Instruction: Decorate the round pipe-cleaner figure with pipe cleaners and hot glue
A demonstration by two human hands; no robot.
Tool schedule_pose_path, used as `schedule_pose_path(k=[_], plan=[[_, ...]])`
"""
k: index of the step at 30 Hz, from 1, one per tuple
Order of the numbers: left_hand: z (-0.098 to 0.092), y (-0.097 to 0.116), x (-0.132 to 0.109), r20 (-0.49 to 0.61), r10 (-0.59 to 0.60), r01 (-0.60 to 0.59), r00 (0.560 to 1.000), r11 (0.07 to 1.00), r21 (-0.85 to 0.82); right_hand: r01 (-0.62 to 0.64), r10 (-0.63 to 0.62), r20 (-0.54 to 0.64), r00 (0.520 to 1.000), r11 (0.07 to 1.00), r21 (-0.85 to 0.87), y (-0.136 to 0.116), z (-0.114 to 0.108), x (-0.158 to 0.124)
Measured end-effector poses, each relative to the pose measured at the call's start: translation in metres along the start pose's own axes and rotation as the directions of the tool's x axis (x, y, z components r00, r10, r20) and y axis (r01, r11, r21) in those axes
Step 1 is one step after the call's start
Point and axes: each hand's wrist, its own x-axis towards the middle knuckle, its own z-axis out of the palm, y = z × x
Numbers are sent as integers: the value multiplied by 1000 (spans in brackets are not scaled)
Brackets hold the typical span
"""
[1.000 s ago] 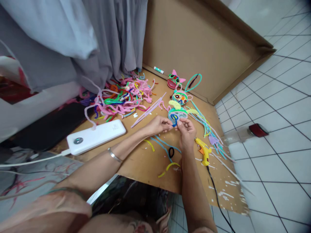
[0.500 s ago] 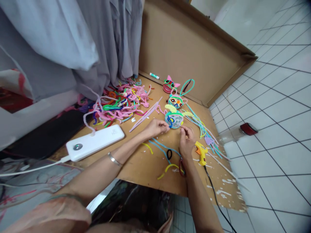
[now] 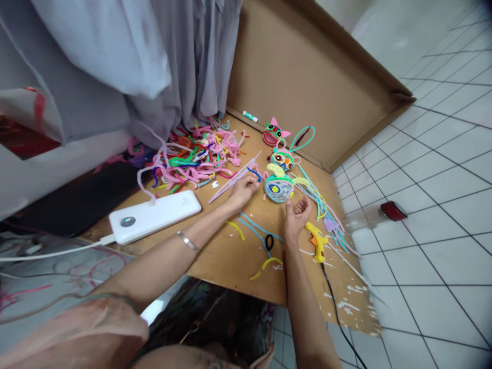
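Closely pinched left fingers point(image 3: 251, 182) hold blue strip point(image 3: 254, 173); right fingers point(image 3: 305, 206) half-curled.

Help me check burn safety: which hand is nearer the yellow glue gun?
Right. The right hand is just left of the glue gun; the left hand is much farther left.

Grey cloth point(image 3: 192, 56) hangs beyond a white, cabled power bank point(image 3: 163, 215).

No words or numbers can be read. Gray marks on the white power bank point(image 3: 156, 218), near the left edge of the bench point(image 3: 219, 264), are too tiny.
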Motion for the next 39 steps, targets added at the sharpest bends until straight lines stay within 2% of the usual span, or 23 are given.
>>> schedule_pose_path(k=[6, 9, 12, 14, 18, 22, 26, 29, 31, 35, 39], plan=[[2, 2, -1, 65, -107, 118, 992, 970, -213, 28, -28, 30, 999, 999, -25, -9, -10, -10], [4, 5, -4, 109, -127, 150, 986, 957, -247, 77, -68, 194, 979, 996, -39, -23, -28, -35], [5, 7, -6, 128, -146, 173, 981, 954, -244, 183, -145, 375, 916, 981, -70, -39, -46, -61], [6, 7, -7, 146, -152, 184, 978, 954, -236, 205, -155, 409, 899, 975, -82, -47, -52, -70], [5, 5, -7, 174, -166, 201, 971, 957, -211, 154, -111, 337, 935, 983, -103, -49, -50, -64], [1, 4, -5, 165, -167, 202, 972, 953, -228, 159, -119, 330, 937, 983, -96, -48, -32, -56], [-3, 9, -6, 226, -144, 200, 963, 948, -248, 152, -116, 371, 921, 986, -70, -53, -6, -67], [-2, 12, -7, 296, -143, 219, 944, 945, -242, 159, -120, 384, 915, 985, -69, -55, 5, -83], [0, 12, -8, 307, -141, 222, 941, 943, -247, 162, -121, 388, 914, 984, -75, -56, 4, -92], [1, 12, -9, 295, -138, 223, 945, 935, -277, 167, -113, 363, 925, 979, -119, -60, -11, -103], [-4, 10, -7, 242, -156, 227, 958, 927, -299, 149, -112, 272, 956, 982, -119, -61, -20, -91]])
